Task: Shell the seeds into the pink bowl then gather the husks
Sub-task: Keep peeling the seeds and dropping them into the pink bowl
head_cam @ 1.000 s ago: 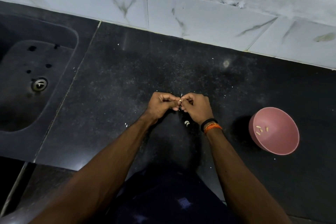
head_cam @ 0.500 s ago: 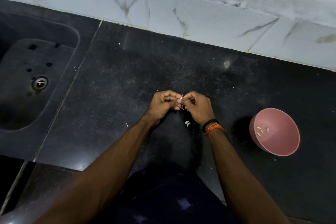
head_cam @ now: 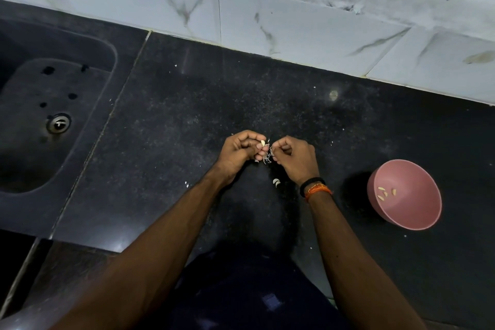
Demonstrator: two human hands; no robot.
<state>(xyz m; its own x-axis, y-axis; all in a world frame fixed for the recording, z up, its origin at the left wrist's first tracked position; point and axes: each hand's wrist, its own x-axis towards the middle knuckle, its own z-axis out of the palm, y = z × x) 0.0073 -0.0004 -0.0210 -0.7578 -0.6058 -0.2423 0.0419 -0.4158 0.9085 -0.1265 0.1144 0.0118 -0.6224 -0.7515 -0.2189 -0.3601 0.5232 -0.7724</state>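
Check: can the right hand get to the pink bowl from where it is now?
Probably yes. The round pink plastic bowl sits open on the black stone counter to the right of the right hand, with nothing between them. But its fingers are busy pinching seed husk.

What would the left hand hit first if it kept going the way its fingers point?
Likely the right hand: the left hand points its fingertips straight at it, with only a small seed and husk bits between them.

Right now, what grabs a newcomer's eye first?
The two hands meeting mid-counter: the left hand pinches a pale seed, the right hand picks at husk bits between them. Then the pink bowl at right, holding a few shelled seeds.
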